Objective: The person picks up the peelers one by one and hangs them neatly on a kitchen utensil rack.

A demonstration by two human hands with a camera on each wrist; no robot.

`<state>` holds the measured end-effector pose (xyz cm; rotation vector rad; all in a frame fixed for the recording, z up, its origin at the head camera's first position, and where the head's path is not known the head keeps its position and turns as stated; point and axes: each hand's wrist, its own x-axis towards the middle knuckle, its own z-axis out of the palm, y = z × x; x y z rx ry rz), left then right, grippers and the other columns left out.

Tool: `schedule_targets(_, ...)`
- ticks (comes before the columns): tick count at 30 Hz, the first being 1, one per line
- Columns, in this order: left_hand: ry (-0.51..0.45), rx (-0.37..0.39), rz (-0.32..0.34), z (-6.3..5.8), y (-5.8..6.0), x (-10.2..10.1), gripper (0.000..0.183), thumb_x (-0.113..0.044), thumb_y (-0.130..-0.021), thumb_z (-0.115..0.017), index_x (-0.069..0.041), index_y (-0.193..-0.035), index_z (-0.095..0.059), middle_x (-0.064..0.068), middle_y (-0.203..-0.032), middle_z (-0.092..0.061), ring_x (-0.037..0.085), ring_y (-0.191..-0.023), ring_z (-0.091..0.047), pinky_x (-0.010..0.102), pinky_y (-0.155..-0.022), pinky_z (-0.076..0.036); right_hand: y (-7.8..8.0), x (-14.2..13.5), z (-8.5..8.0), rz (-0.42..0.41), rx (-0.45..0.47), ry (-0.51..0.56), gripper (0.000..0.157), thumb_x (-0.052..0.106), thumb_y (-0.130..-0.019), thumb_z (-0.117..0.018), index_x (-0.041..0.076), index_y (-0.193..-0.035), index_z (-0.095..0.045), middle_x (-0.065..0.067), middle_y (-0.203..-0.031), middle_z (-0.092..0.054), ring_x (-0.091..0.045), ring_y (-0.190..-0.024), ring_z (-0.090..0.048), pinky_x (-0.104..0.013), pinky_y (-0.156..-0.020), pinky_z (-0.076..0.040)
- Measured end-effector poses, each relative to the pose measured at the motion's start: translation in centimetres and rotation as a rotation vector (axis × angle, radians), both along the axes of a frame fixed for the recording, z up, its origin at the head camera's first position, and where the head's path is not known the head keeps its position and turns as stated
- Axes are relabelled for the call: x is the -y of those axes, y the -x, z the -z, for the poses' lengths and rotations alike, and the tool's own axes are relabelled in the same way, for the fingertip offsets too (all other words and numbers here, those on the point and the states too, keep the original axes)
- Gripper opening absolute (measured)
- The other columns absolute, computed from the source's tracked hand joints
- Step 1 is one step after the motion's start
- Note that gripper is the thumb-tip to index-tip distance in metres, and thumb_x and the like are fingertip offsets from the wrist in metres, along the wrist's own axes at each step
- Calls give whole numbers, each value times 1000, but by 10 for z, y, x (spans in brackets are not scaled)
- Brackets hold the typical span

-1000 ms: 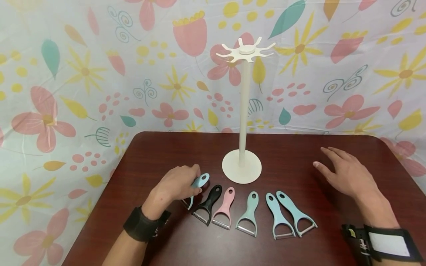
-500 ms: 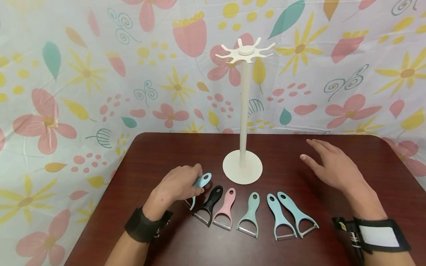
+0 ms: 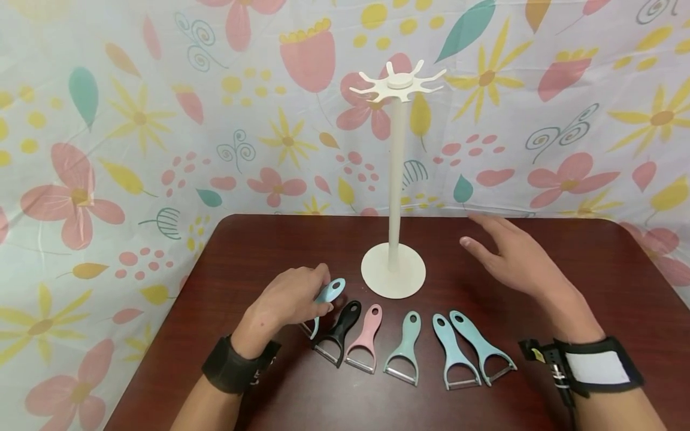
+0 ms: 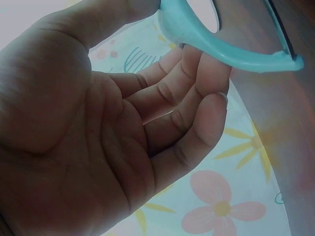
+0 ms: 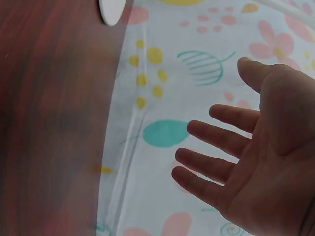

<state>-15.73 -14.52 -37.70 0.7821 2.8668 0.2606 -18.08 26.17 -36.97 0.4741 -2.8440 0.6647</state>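
Note:
A light blue peeler [image 3: 331, 291] is pinched between the thumb and fingers of my left hand [image 3: 291, 297], left of the stand's base. In the left wrist view its curved head [image 4: 211, 46] juts out past the fingertips, and part of the handle is hidden. My right hand [image 3: 514, 257] hovers right of the white stand [image 3: 396, 179], holding nothing, fingers extended and thumb apart. In the right wrist view that hand [image 5: 256, 152] has its palm showing. Beside the left hand lie a black peeler [image 3: 345, 323] and a pink peeler [image 3: 369, 329].
Further right on the dark red table [image 3: 259, 239] lie a green peeler [image 3: 411, 335] and two light blue peelers [image 3: 446, 341], [image 3: 474, 335] close together. Prongs [image 3: 400, 84] spread from the stand's top. A flowered curtain [image 3: 302, 137] hangs behind the table.
My right hand has moved left toward the stand. The left hand keeps its grip on the light blue peeler, which has shifted very slightly right. The other peelers stay put.

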Motion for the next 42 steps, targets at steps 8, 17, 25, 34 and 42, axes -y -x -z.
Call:
schedule_targets(8, -3, -37, 3, -5, -1, -2, 41, -37, -82, -76, -16, -110, -55, -8, -70, -54, 7, -55, -51, 26, -51, -44, 6, 24, -12, -31, 41, 28, 74, 58, -96, -49, 12, -151, -36, -14, -148, -39, -36, -134, -34, -61, -102, -31)
schedule_targets(17, -45, -62, 0, -14, -3, -4, 47, -37, -81, -78, -14, -114, -55, -8, -70, -53, 5, -53, -51, 24, -49, -44, 10, 47, -19, -72, 19, 77, 70, 55, -96, -50, 12, -150, -38, -12, -147, -42, -34, -134, -36, -60, -102, -33)
schedule_targets(25, -56, -106, 28, -21, -2, -5, 44, -39, -82, -76, -16, -112, -54, -8, -74, -56, 3, -54, -50, 24, -49, -44, 10, 62, -26, -146, -10, 148, 65, 49, -97, -53, 13, -150, -39, -7, -146, -44, -28, -134, -38, -56, -103, -34)
schedule_targets(34, -105, -172, 39, -30, -1, -8, 43, -40, -83, -74, -19, -112, -51, -10, -77, -57, 1, -54, -49, 22, -48, -43, 13, 82, -33, -193, -18, 206, 60, 45, -98, -55, 16, -149, -41, -5, -143, -46, -24, -132, -41, -53, -103, -36)
schedule_targets(42, -187, -253, 57, -36, 1, -11, 43, -43, -84, -72, -21, -114, -49, -11, -79, -55, 1, -58, -48, 23, -50, -41, 17, 94, -33, -267, -29, 276, 54, 41, -98, -56, 21, -147, -43, 1, -139, -49, -19, -129, -43, -50, -101, -39)
